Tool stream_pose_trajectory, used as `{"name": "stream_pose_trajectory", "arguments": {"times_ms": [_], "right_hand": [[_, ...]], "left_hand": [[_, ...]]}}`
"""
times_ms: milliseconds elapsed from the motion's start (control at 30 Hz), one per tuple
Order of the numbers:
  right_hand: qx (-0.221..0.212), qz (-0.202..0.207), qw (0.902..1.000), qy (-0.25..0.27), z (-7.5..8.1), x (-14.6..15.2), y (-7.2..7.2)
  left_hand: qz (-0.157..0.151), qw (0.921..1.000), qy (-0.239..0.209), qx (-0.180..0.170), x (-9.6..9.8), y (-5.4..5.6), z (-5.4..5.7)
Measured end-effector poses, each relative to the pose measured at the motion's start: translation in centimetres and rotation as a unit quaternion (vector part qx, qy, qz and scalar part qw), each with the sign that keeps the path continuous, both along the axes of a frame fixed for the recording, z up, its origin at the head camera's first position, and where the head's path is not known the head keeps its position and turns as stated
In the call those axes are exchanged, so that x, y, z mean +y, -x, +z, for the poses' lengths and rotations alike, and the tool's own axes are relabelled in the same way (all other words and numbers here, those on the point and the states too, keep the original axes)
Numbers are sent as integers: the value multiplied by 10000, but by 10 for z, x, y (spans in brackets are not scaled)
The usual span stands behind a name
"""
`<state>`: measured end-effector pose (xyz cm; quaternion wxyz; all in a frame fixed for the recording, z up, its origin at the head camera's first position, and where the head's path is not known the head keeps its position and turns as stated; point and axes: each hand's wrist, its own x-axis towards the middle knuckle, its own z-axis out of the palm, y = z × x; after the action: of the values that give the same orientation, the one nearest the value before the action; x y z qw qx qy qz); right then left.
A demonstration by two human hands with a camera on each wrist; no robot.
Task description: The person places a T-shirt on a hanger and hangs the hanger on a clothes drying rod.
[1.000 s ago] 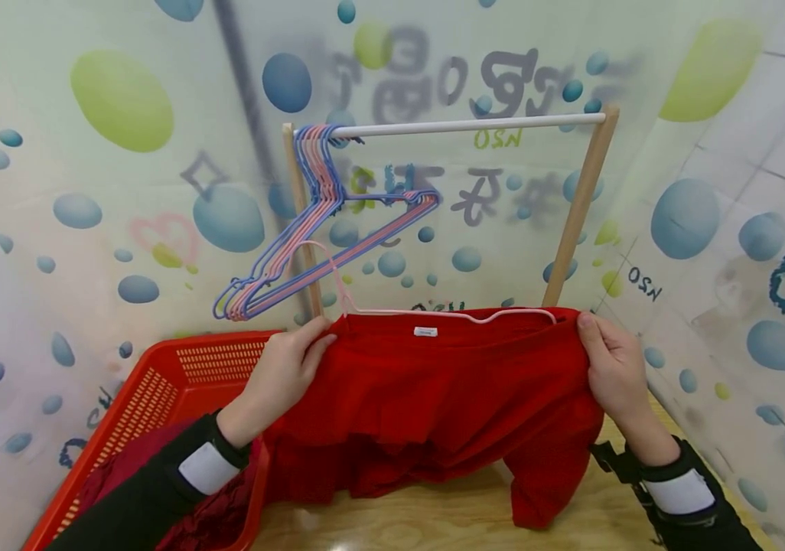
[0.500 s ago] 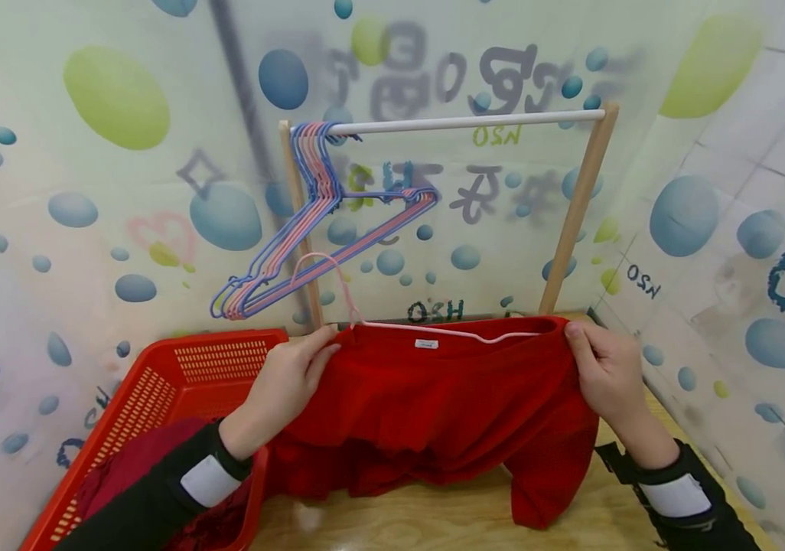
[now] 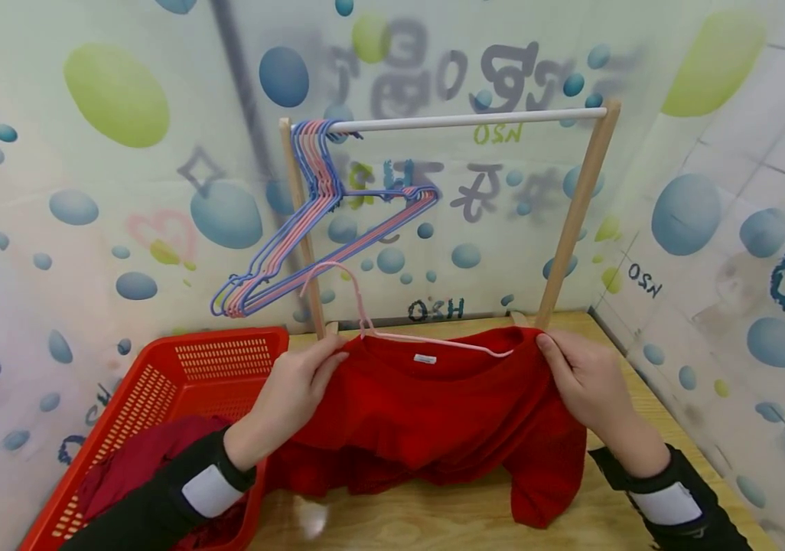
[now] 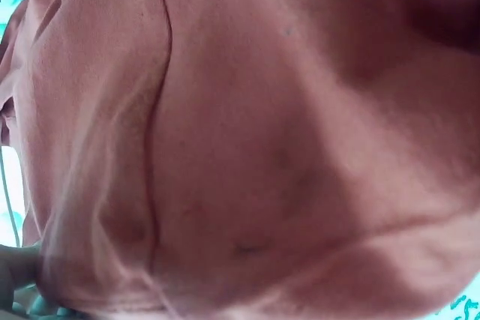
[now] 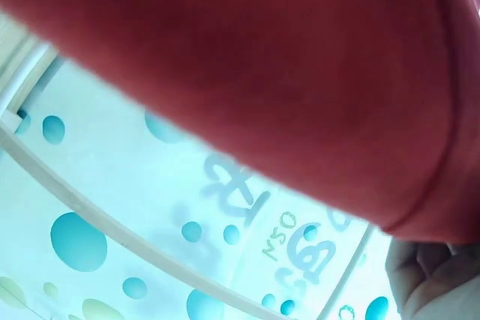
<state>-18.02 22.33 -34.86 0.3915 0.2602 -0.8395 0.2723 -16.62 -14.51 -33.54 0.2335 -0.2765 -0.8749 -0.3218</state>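
Note:
A red top with a white label in its wide neckline is held up over the table. My left hand pinches its left edge between thumb and fingers. At the other end, my right hand grips the right edge. A pink hanger sits inside the neckline, its hook standing up out of the left part. The left end of the hanger is hidden by the cloth. Fabric fills most of the left wrist view, and the right wrist view shows the sleeve side above my curled fingers.
Several blue and pink hangers hang bunched at the left end of a white rail with wooden posts. A red basket holding dark red cloth stands left on the wooden table. Patterned sheeting surrounds it.
The top's neckline has come down, with my right hand moving left and the edges drawing closer together. The hanger's hook has shifted slightly right and down; more of its right end is covered.

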Motion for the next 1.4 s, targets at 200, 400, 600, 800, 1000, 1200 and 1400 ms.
{"name": "stream_pose_trajectory", "arguments": {"times_ms": [200,400,600,800,1000,1200,1400], "right_hand": [[-128,71,9992,-374,0,-4,-1],[-391,214,9978,-495,0,-9,-3],[-404,222,9961,-754,0,-14,-5],[-177,127,9939,-1081,-1,-19,-7],[91,73,9913,-1307,-3,-24,-9],[155,9,9902,-1386,-4,-30,-11],[76,-27,9891,-1469,-4,-37,-13]], "left_hand": [[-125,9996,-245,-108,3,0,-2],[-82,9975,-467,-527,5,-2,-4],[-80,9967,-532,-612,7,-4,-4],[-102,9965,-608,-557,8,-7,-4],[-99,9959,-554,-702,9,-8,-4],[-59,9956,-500,-795,9,-9,-2],[-132,9958,-541,-728,11,-10,-1]]}}
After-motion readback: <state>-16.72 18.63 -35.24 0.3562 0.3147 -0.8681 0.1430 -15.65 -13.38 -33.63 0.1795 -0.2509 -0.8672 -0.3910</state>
